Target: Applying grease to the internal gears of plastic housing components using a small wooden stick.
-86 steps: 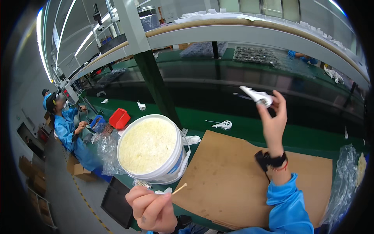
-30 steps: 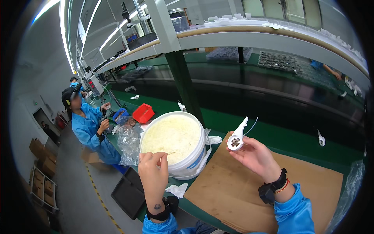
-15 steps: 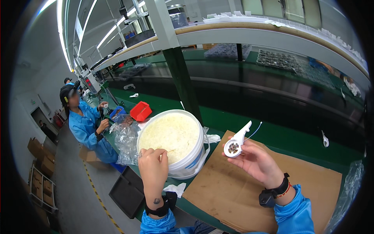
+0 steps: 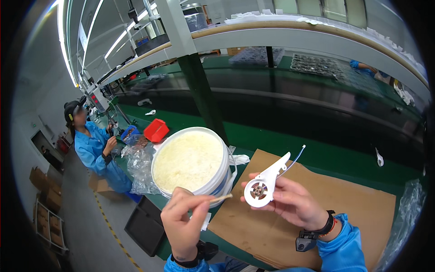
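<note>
You look through the left one of two fisheye cameras worn on your head, facing forward and down over the green surface [image 4: 267, 140]. Your forearms come in from the lower edge; your left hand [image 4: 183, 222] lies low, left of centre, and your right hand [image 4: 297, 204] right of centre, both close to the lens. The bucket [image 4: 218, 182], left of centre, is also near. Farther off, the shelf [image 4: 290, 40] bends across the top, and the floor [image 4: 84, 231] leans away at lower left. Dark corners frame your view.
</note>
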`<state>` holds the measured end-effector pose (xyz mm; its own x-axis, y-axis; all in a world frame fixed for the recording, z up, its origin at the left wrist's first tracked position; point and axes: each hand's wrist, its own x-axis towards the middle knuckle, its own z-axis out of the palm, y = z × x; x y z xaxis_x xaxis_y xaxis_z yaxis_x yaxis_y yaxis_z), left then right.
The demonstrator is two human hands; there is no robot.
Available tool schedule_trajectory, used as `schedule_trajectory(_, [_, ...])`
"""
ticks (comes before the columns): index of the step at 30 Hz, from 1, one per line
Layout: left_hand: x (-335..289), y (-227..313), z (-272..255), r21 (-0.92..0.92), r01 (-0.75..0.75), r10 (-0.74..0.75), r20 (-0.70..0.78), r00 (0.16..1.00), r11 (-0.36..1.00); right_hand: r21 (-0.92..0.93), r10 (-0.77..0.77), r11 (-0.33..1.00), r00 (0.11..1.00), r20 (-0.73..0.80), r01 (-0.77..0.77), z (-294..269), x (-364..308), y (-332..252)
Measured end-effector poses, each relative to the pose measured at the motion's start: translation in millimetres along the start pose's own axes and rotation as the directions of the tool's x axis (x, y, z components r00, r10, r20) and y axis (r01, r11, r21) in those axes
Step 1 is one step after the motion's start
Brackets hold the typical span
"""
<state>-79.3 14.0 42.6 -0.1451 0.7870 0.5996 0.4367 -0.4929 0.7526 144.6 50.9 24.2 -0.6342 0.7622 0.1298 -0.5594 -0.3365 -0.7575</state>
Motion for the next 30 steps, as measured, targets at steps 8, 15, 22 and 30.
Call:
schedule_trajectory(8, [-10, 18, 15, -0.053, -0.098, 0.101, 0.057, 0.993, 0.994, -0.040, 0.026, 0.999, 0.994, 0.109, -0.022, 8, -11, -3])
schedule_trajectory(15, [-10, 17, 21, -0.060, -0.101, 0.105, 0.070, 0.992, 0.993, -0.052, 0.025, 0.998, 0.992, 0.122, -0.019, 7, -14, -4])
schedule_trajectory(22, [-10, 16, 23, -0.033, -0.135, 0.137, 0.090, 0.986, 0.990, -0.057, 0.027, 0.998, 0.991, 0.133, -0.020, 8, -15, -5])
schedule_trajectory(30, [-9, 19, 22, -0.011, -0.170, 0.170, 0.079, 0.982, 0.985, -0.051, 0.036, 0.998, 0.990, 0.139, -0.030, 10, -18, -5])
